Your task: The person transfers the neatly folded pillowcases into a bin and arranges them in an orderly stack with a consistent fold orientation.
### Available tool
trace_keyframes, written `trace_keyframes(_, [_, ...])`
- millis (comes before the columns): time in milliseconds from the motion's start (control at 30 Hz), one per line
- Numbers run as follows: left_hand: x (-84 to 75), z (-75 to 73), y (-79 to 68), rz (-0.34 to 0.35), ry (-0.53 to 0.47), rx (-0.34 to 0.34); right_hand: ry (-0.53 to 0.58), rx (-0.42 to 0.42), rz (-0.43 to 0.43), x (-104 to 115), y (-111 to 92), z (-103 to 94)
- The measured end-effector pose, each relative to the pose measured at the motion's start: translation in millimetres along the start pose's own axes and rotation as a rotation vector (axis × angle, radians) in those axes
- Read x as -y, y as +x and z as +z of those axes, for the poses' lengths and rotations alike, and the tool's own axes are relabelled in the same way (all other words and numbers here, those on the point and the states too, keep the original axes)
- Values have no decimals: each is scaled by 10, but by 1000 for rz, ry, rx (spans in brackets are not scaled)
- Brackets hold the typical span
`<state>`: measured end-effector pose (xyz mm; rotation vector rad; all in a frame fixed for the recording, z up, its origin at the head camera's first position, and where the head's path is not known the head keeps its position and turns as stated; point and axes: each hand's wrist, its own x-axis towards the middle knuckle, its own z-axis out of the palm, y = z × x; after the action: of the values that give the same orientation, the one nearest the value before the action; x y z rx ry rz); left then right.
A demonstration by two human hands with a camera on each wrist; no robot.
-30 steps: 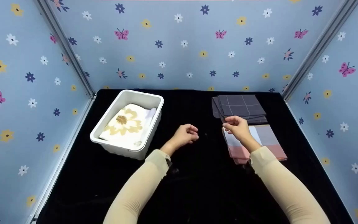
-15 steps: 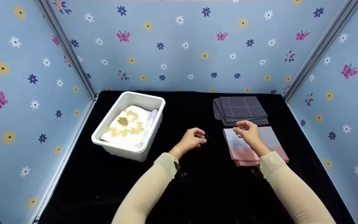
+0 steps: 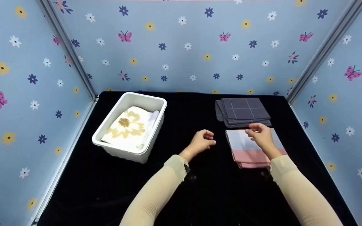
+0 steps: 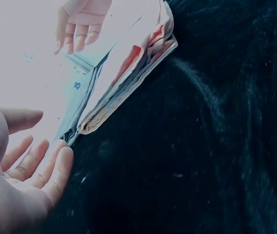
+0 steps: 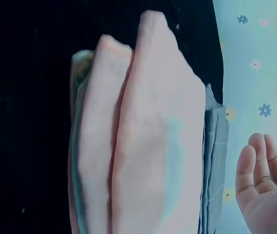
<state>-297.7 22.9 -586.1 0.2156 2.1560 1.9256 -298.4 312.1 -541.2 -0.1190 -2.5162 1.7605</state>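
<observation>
Inspecting remotely, I find the folded pink-and-lavender cloth [image 3: 247,152] pink end nearward, long axis unclear; left hand [image 3: 201,141] and right hand [image 3: 262,137] empty, relaxed.

Head view: R grip [image 3: 263,137] & its sleeve hide part of the pink-&-blue cloth [image 3: 243,152]; both sleeves [image 3: 298,186] cut off at btm edge. Floor of white tub [image 3: 124,154] hidden under flower cloth [image 3: 130,130].

L wrist view: L grip [image 4: 21,190] cropped by L edge, R grip by top; pink-&-blue cloth's upper face washed out.

R wrist view: R grip cropped by R edge, pink-&-blue cloth by btm; dk grey cloth [image 5: 216,156] mostly hidden behind it.
</observation>
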Motion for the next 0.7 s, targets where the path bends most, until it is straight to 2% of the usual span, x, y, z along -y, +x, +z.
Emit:
trace_keyframes(167, [0,94,23,13,5,-9,-11,-30,1,-97,1,-105])
trace_keyframes(233, [3,128,28,15,7,-10,-11,-55,-2,-232,52,-139])
trace_keyframes(700, [33,388,75,27,-1,-36,-87,-84,-9,-404,29,-457])
